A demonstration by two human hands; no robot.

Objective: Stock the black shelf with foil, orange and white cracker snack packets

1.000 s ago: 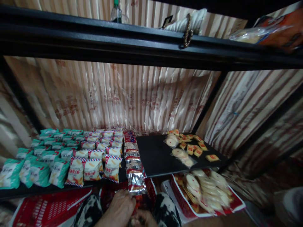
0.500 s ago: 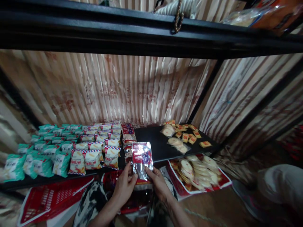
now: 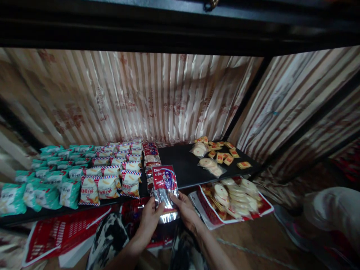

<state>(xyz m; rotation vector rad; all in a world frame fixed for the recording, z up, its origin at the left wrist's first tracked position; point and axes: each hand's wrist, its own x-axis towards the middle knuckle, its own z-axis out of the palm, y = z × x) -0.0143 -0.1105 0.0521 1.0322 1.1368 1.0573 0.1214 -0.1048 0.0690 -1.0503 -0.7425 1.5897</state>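
Now that both are raised, the left hand (image 3: 149, 219) and right hand (image 3: 188, 212), fingers (image 3: 176, 201) closed, hold a red-and-silver packet (image 3: 165, 187) by its lower sides before the black shelf (image 3: 181, 161), exposing its printed face.

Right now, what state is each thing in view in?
Red-silver packet, held, printed side showing
Left hand, gripping its left side
Right hand, gripping its right side
Teal bags, arranged in rows
White bags, arranged in rows
Yellow packets, scattered loosely
Red container, open, holding pale packets
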